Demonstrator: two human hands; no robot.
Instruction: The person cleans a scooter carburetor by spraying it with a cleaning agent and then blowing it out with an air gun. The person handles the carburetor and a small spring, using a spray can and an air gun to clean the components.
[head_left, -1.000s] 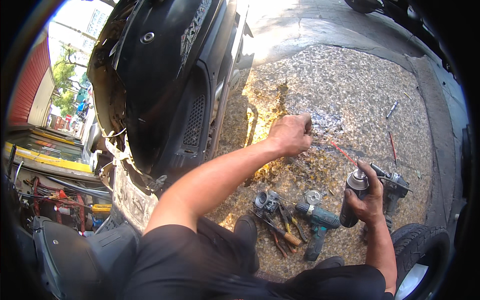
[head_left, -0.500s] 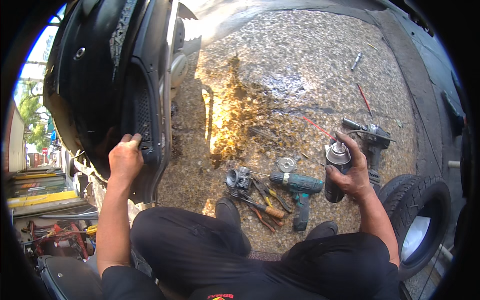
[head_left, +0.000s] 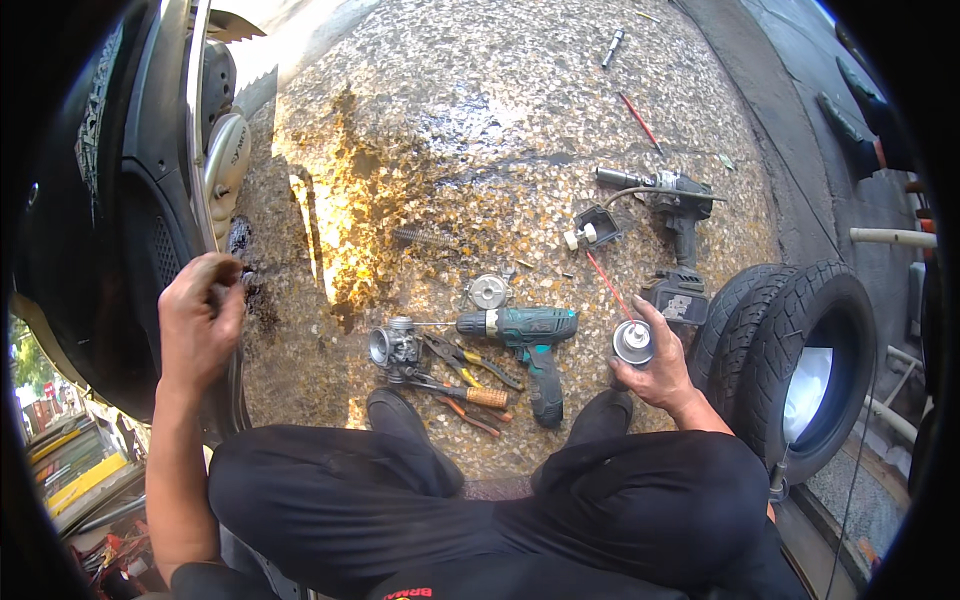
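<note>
My right hand (head_left: pixel 664 372) is wrapped round a spray can (head_left: pixel 632 346). A thin red straw (head_left: pixel 609 284) runs from its nozzle, up and to the left. My left hand (head_left: pixel 200 325) is raised beside the black body panel of a scooter (head_left: pixel 120 270), with fingers curled and thumb close to them; whether anything is in them is hidden. On the pebbled ground between my feet and the hands lie a carburetor (head_left: pixel 395 347), a teal cordless drill (head_left: pixel 535 325), pliers (head_left: pixel 470 360) and a round metal part (head_left: pixel 488 291).
A black impact wrench (head_left: pixel 683 205) lies beyond the can, beside a small black tray with white parts (head_left: pixel 596 229). Two tyres (head_left: pixel 800 350) stand at my right. Farther off lie a spring (head_left: pixel 425 237), a red thin rod (head_left: pixel 640 122) and a metal socket piece (head_left: pixel 612 48).
My view has swung to the right. My left hand has come off the scooter panel's edge and curled. The can in my right hand is now tipped with its top toward me.
</note>
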